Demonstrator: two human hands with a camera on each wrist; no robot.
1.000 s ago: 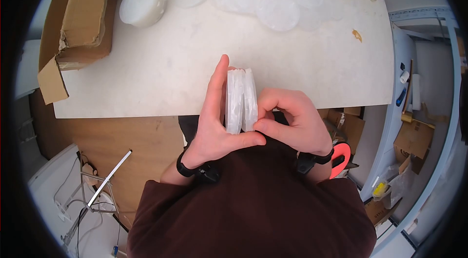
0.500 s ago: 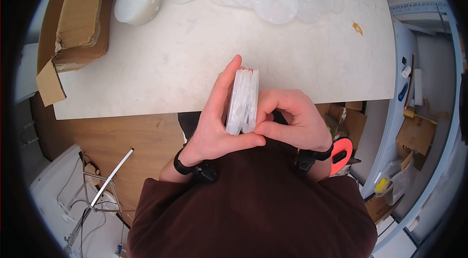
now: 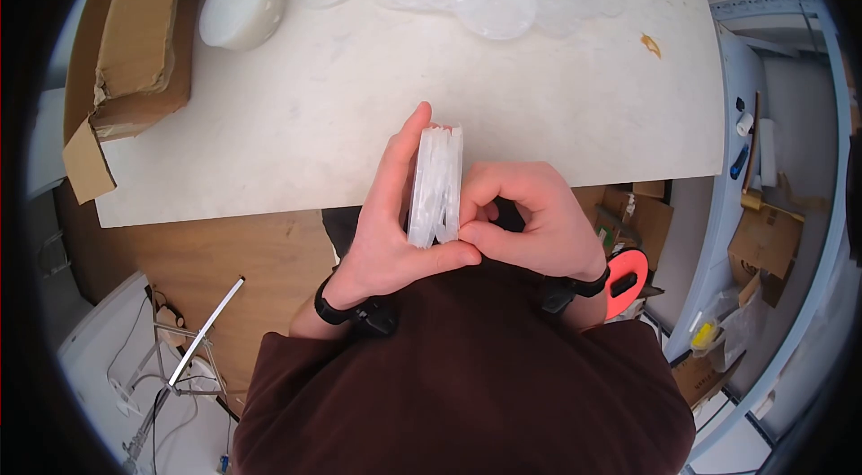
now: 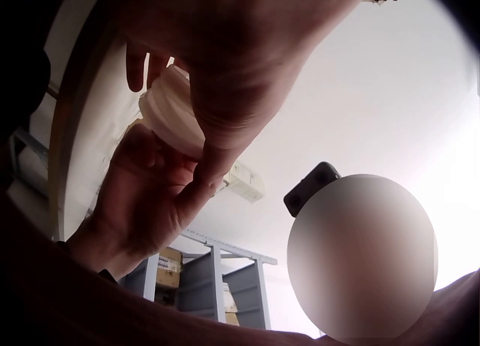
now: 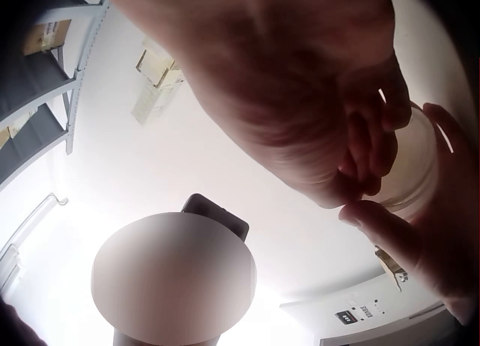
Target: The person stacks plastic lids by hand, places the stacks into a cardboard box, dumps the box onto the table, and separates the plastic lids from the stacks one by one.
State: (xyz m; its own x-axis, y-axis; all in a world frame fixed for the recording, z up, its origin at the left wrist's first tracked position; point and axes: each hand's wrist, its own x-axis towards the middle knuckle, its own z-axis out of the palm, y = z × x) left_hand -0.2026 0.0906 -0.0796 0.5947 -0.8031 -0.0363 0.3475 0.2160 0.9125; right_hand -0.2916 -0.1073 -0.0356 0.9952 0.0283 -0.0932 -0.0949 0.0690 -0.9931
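A short stack of translucent whitish discs (image 3: pixel 435 188) is held on edge in front of the chest, near the table's front edge. The left hand (image 3: pixel 386 224) grips it, long fingers along its left side and thumb under its lower end. At its lower right the right hand (image 3: pixel 534 219), fingers curled, pinches the stack's edge between thumb and fingertips. In the left wrist view the stack (image 4: pixel 176 110) lies between both hands; the right wrist view shows its round outer face (image 5: pixel 412 162) beside the curled right fingers.
Loose translucent discs (image 3: pixel 494 4) spread over the back of the white table (image 3: pixel 359 116). Two thick disc stacks (image 3: pixel 242 8) stand at back left beside an open cardboard box (image 3: pixel 139 35). A small orange-brown scrap (image 3: pixel 651 46) lies at right; shelving (image 3: pixel 736 116) stands beyond.
The stack and both hands have shifted slightly left since half a second ago. Over the last second, the wide gap between the discs has narrowed. Both hands keep their hold.
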